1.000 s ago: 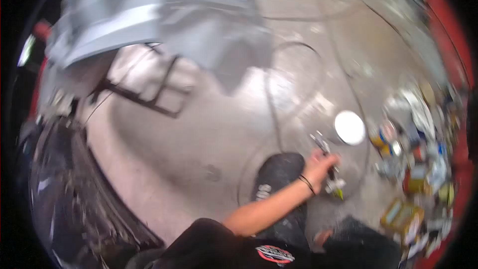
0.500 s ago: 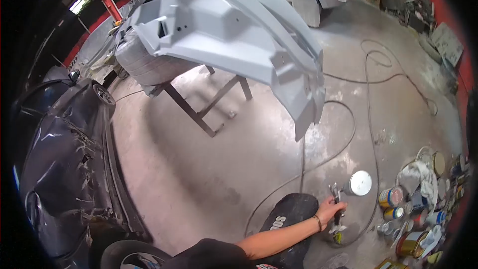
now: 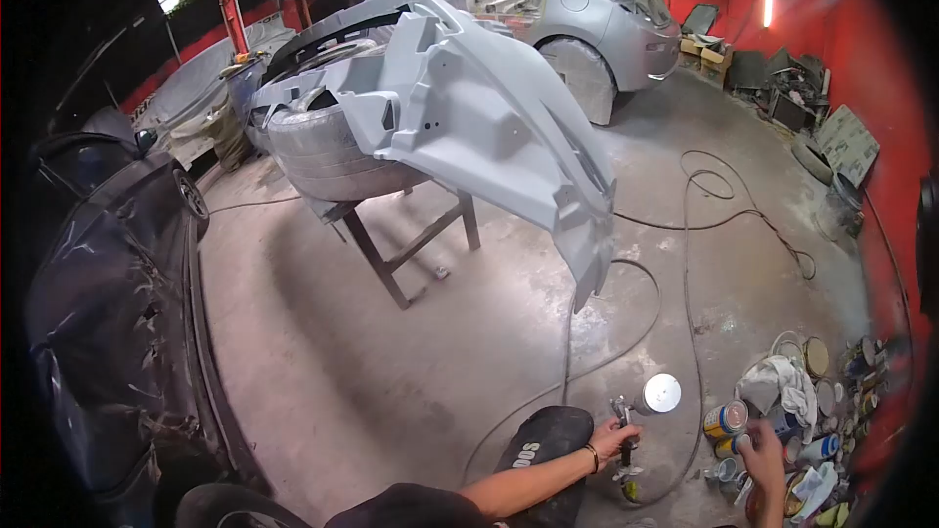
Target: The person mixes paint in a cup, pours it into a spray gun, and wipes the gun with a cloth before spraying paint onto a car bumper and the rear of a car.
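Observation:
My left hand (image 3: 614, 438) is wrapped round the handle of a spray gun (image 3: 626, 450), which has a round white-topped cup (image 3: 661, 393) on its side and a hose at its lower end. At the lower right, my right hand (image 3: 761, 452) is over the group of cans, beside a blue and yellow can (image 3: 725, 419). Its fingers are bent, and what they hold, if anything, is too small to make out. A grey bumper (image 3: 489, 108) rests on a stand (image 3: 391, 264) ahead.
A dark damaged car (image 3: 108, 332) stands at the left. A silver car (image 3: 587, 10), partly covered in plastic, is at the back. An air hose (image 3: 688, 293) loops over the floor. White cloth (image 3: 782, 383) lies among several cans at the right.
My right hand has come into view over the cans at the lower right. The view has tilted up, showing more of the silver car. My left hand still holds the spray gun.

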The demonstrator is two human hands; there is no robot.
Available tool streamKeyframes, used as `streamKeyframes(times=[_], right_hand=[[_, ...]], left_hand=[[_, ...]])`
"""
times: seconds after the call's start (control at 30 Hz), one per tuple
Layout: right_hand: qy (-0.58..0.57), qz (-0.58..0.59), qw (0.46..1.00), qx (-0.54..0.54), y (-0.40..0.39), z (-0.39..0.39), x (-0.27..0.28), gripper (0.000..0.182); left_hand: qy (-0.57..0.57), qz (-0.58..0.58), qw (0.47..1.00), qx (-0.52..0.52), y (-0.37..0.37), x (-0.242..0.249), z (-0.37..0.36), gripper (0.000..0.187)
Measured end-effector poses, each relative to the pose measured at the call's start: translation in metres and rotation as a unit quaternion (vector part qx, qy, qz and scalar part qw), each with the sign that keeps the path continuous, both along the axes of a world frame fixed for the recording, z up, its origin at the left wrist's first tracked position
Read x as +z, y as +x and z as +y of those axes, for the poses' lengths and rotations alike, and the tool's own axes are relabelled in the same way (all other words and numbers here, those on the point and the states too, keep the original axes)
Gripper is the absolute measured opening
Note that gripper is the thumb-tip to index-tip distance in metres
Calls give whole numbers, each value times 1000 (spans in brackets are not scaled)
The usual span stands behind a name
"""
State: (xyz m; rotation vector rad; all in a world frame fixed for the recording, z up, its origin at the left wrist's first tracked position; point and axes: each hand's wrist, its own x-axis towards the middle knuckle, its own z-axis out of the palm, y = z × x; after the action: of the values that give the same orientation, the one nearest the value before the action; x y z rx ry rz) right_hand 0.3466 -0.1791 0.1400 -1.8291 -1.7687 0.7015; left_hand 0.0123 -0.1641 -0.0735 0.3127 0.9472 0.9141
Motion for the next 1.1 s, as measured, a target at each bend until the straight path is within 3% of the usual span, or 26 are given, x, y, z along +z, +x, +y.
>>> streamKeyframes(times=[0.03,0.07,0.1,0.13,0.2,0.37,0.43,0.67,1.1], right_hand=[[68,-35,994,73,-34,20,13,46],[65,-83,987,118,-84,28,49,50],[78,-87,983,144,-118,36,52,58],[103,-166,962,190,-145,43,52,71],[75,-137,957,246,-180,54,43,83],[66,-145,952,262,-196,61,-1,78],[56,-159,951,258,-193,60,9,75],[26,-198,943,267,-200,64,27,72],[-1,-240,951,194,-189,60,26,74]], left_hand=[[-4,2,1000,-8,1,-2,0,44],[-1,-15,1000,14,2,-1,-2,40],[22,1,999,23,0,-1,-1,38],[38,15,999,25,-2,-5,0,36],[54,96,993,37,-5,14,-10,29],[51,118,991,47,-16,45,-17,27],[-9,86,993,77,-9,55,-21,38],[-15,87,993,77,-3,60,-29,45],[5,59,995,83,13,50,-29,47]])
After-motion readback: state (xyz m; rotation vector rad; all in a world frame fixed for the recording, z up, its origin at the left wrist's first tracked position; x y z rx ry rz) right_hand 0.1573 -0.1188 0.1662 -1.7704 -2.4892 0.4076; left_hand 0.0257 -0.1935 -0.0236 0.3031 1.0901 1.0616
